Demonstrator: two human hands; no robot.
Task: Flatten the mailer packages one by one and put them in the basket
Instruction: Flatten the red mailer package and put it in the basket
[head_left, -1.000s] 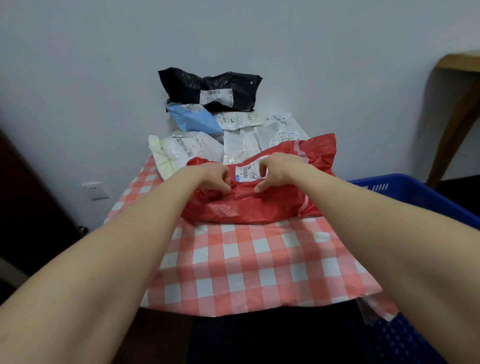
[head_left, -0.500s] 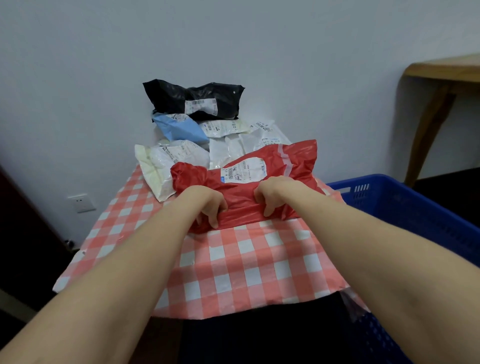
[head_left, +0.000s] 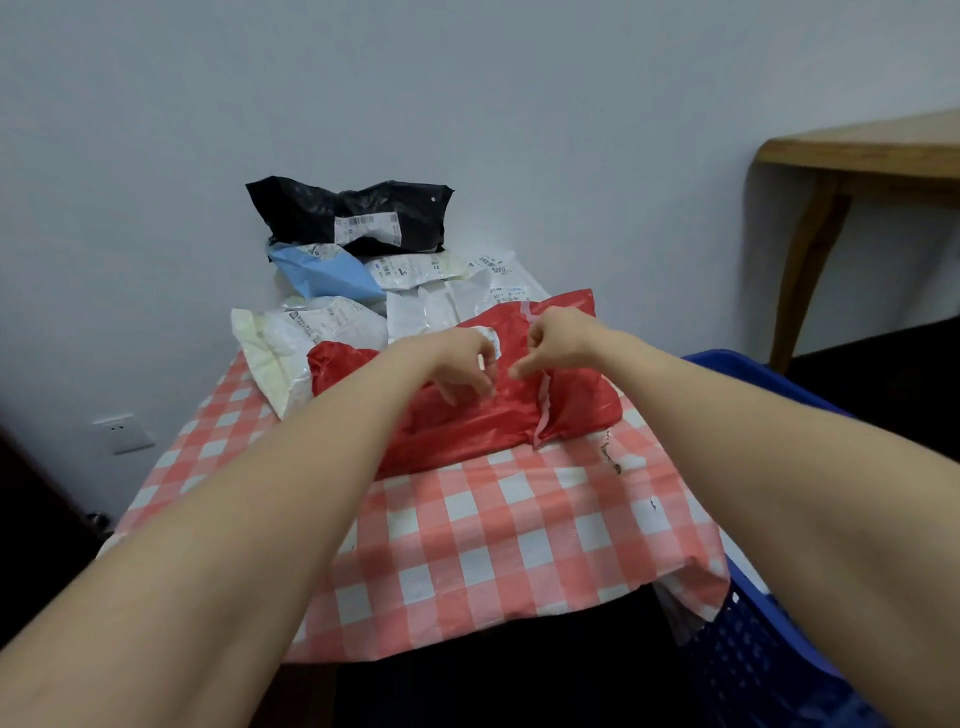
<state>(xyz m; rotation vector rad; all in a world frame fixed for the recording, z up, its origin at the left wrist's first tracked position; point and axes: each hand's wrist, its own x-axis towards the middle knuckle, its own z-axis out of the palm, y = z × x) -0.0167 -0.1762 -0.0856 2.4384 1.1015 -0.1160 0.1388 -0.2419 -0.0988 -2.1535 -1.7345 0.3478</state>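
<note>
A red mailer (head_left: 524, 415) lies crumpled on the red-and-white checked tablecloth (head_left: 493, 525), its white label mostly hidden behind my hands. My left hand (head_left: 460, 366) hovers just over its middle, fingers hanging loosely curled and holding nothing. Just to the right, my right hand (head_left: 556, 343) is also loosely curled above the mailer, beside its pale seal strip. Behind lies a pile of mailers: a black one (head_left: 311, 213) on top, a light blue one (head_left: 327, 275), and white ones (head_left: 291, 338). The blue plastic basket (head_left: 748, 654) stands at the table's right side.
A wall rises directly behind the pile. A wooden table (head_left: 857, 150) stands at the far right. A wall socket (head_left: 122, 431) sits low on the left. The tablecloth has small tears near its right edge (head_left: 610, 457).
Both hands pulled the red mailer toward me off the pile, then let go of it. They now hover over its upper part with fingers loosened.
</note>
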